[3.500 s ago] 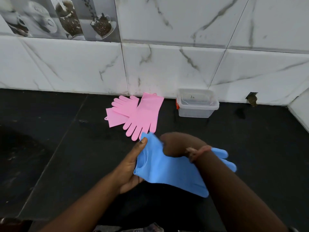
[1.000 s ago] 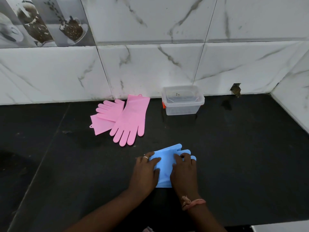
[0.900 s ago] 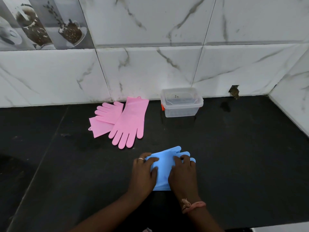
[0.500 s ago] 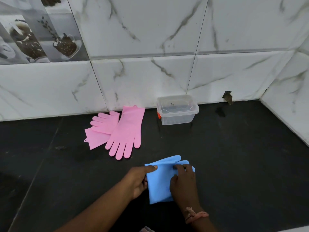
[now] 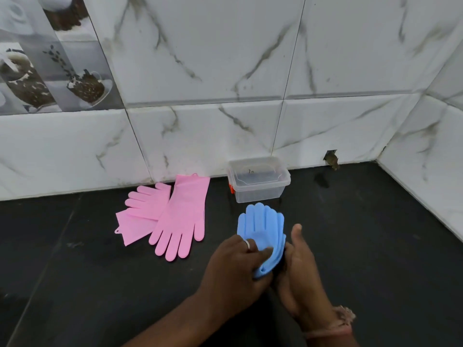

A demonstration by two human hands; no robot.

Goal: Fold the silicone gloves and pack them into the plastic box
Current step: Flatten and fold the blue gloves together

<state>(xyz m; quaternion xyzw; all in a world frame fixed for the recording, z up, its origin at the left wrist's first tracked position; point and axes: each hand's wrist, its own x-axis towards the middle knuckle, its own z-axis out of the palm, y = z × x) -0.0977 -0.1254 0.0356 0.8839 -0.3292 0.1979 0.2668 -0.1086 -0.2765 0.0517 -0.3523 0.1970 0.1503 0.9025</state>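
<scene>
Folded blue silicone gloves (image 5: 260, 229) are held above the black countertop (image 5: 375, 246), gripped by the left hand (image 5: 233, 269) and backed by the flatter right hand (image 5: 298, 274), just short of the clear rectangular plastic box (image 5: 259, 180). Two pink silicone gloves (image 5: 172, 216) lie unfolded. Nothing is judged packed; the box lid appears closed.
</scene>
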